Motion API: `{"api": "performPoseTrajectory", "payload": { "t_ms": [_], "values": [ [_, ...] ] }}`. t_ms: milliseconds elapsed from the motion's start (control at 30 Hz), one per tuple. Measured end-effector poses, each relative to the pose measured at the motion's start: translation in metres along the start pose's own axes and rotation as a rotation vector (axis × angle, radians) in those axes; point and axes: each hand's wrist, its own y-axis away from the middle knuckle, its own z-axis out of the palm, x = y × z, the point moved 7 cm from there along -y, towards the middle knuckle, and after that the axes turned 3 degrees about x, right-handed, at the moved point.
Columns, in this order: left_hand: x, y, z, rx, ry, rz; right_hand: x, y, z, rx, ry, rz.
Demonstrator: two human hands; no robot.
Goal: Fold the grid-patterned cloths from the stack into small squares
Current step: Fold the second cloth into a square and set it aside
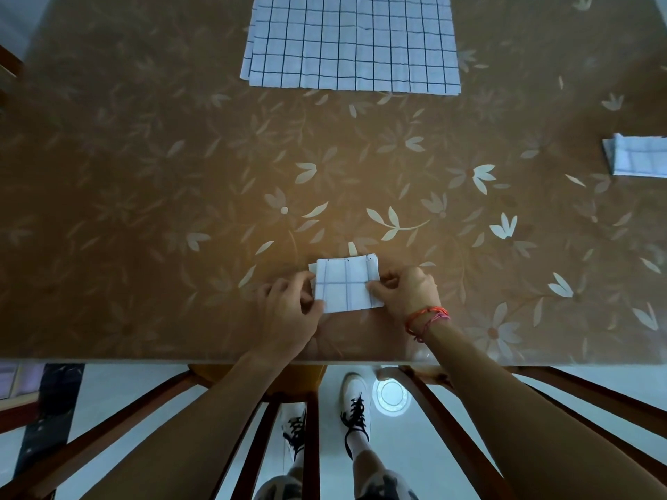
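In the lower centre of the frame, a small folded cloth [346, 286] lies on the flower-patterned table [144, 175], near its front edge. Both hands grasp it: the left hand [288, 308] curls its fingers onto the cloth's left edge, and the right hand [404, 294] pinches the right edge between thumb and fingers. Red and pink threads [427, 319] circle the right wrist. The stack of grid-patterned cloths [352, 41] lies flat at the top centre, well apart from the hands. 1 more folded piece [639, 157] sits at the right edge of the frame. Below the table, white shoes [355, 402] with black laces show.
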Motion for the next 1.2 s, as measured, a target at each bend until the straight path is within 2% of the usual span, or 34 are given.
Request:
{"api": "performPoseTrajectory", "payload": {
  "t_ms": [100, 300, 400, 500, 633, 700, 767, 833, 900, 933, 1033, 1200],
  "values": [
    [0.000, 0.002, 0.000, 0.027, -0.028, 0.008, 0.001, -0.002, 0.001, -0.008, -0.024, 0.037],
    [-0.001, 0.004, -0.003, -0.034, -0.118, 0.026, 0.000, -0.006, 0.003, -0.010, 0.021, 0.040],
    [0.011, 0.002, -0.005, -0.001, -0.269, 0.245, -0.005, -0.006, 0.002, -0.019, 0.047, 0.013],
    [0.016, 0.003, 0.006, -0.081, -0.372, 0.458, -0.006, -0.006, 0.002, -0.022, 0.081, -0.007],
    [0.000, 0.001, 0.017, -0.207, -0.436, 0.411, -0.012, -0.004, 0.000, 0.000, 0.110, -0.056],
    [-0.004, 0.002, 0.020, -0.234, -0.428, 0.380, -0.016, -0.001, -0.005, 0.064, 0.122, -0.084],
    [-0.005, 0.004, 0.023, -0.243, -0.424, 0.366, -0.030, 0.005, -0.011, 0.237, 0.189, -0.248],
    [-0.006, 0.004, 0.024, -0.235, -0.427, 0.361, -0.058, 0.020, -0.003, 0.348, 0.255, -0.565],
    [-0.006, 0.005, 0.024, -0.228, -0.441, 0.363, -0.075, 0.032, 0.026, 0.278, 0.345, -0.798],
    [-0.007, 0.006, 0.025, -0.223, -0.445, 0.367, -0.076, 0.035, 0.043, 0.206, 0.403, -0.851],
    [-0.007, 0.008, 0.029, -0.217, -0.435, 0.384, -0.068, 0.031, 0.078, 0.044, 0.513, -0.848],
    [-0.012, 0.011, 0.033, -0.213, -0.501, 0.417, -0.059, 0.022, 0.088, 0.002, 0.580, -0.828]
  ]
}}
